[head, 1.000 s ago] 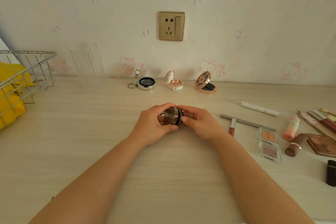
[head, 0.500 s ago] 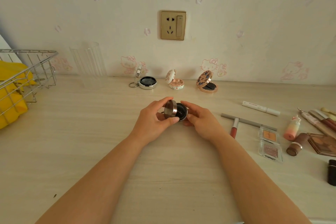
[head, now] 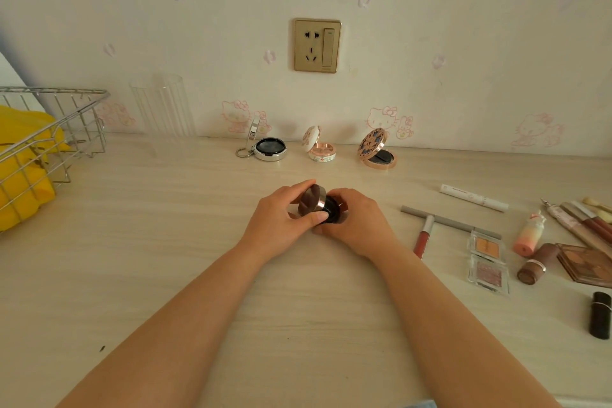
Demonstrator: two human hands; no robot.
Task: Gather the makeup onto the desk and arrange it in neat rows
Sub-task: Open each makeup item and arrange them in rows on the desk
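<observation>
While both hands (head: pixel 318 219) grip the half-open compact (head: pixel 316 207), bare desk (head: pixel 139 242) spreads leftward.

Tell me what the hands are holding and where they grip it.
A round brown compact, hinged open. The left hand grips the lid by its rim, thumb below and fingers above; the right hand holds the dark base.
</observation>
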